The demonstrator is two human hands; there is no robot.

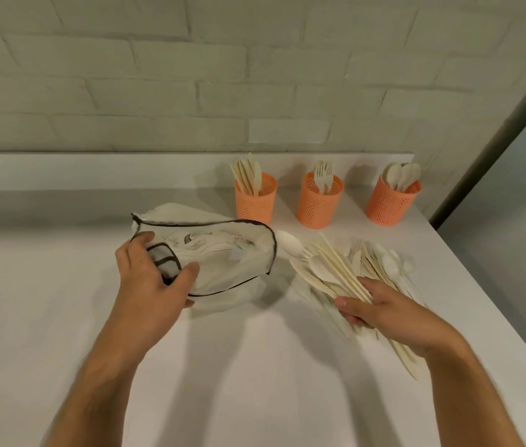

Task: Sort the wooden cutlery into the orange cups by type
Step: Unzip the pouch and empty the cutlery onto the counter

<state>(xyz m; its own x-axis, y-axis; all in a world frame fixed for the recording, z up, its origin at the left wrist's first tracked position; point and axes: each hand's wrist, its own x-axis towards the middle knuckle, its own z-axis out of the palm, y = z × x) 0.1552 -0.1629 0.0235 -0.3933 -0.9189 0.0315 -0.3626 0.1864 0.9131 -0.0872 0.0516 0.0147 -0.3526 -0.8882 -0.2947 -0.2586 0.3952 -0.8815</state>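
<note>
Head view: three orange cups (pixel 319 201) are partly filled; right hand (pixel 381 309) holds a mixed cutlery bundle (pixel 329 269); left hand (pixel 155 272) grips the pouch (pixel 219 253); sorting remains.

Wooden cutlery, part sorted, part heaped.
Three orange mesh cups stand upright in a row near the wall, well apart from each other: the left cup (pixel 256 200) holds knives, the middle cup (pixel 319 204) forks, tines up, and the right cup (pixel 391 201) spoons, bowls up. In front of them a loose pile (pixel 361 269) of pale knives, forks and spoons lies mixed and overlapping on the white table, near its right edge.
</note>
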